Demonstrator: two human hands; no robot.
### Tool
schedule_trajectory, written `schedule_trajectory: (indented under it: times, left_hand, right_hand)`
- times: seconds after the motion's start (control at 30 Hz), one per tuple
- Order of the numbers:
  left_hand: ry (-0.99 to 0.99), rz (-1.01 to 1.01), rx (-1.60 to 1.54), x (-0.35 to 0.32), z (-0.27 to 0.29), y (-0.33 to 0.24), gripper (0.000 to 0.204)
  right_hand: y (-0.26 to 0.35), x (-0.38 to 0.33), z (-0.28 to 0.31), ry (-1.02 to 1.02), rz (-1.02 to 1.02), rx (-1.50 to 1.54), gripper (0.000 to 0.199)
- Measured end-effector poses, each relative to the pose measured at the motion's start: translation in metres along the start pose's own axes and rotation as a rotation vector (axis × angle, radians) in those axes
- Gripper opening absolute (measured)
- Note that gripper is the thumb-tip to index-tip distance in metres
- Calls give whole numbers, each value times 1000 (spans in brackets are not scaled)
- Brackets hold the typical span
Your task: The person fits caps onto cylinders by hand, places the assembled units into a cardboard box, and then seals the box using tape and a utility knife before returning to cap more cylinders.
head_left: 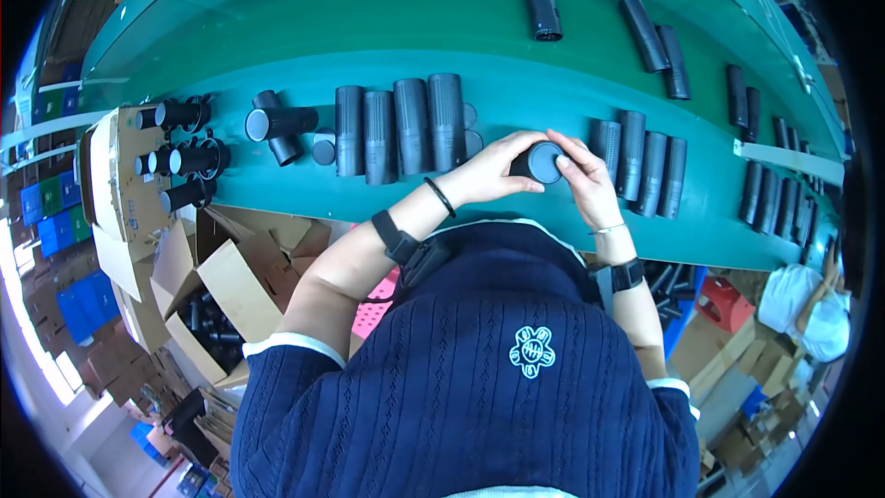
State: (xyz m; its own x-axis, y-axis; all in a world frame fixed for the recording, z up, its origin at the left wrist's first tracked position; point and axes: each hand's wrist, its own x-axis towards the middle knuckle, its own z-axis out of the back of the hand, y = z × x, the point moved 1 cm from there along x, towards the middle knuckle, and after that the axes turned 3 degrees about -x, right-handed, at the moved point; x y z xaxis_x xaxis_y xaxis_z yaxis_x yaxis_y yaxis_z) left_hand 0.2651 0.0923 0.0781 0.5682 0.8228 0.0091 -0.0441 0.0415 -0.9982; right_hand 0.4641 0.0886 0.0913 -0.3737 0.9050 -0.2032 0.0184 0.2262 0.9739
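Black cylinder (pixel 537 162) at frame centre, end-on, gripped by both hands: left hand (pixel 493 172) wraps the body, right hand (pixel 581 175) steadies its cap end, possibly pressing. Finished-looking tubes (pixel 398 127) lie in rows on green tabletop (pixel 516 92), within reach.

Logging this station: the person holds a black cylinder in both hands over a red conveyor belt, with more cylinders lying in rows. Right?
Not quite: the belt is green, not red, as the head view shows. Both the left hand and right hand do hold the black cylinder, with cylinder rows alongside.
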Motion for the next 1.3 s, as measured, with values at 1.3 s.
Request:
schedule_trajectory:
  times: [1.3]
  left_hand:
    - [-71, 181, -480, -5, 16, 26, 65]
  right_hand:
    - [-1, 14, -17, 31, -312, 224, 37]
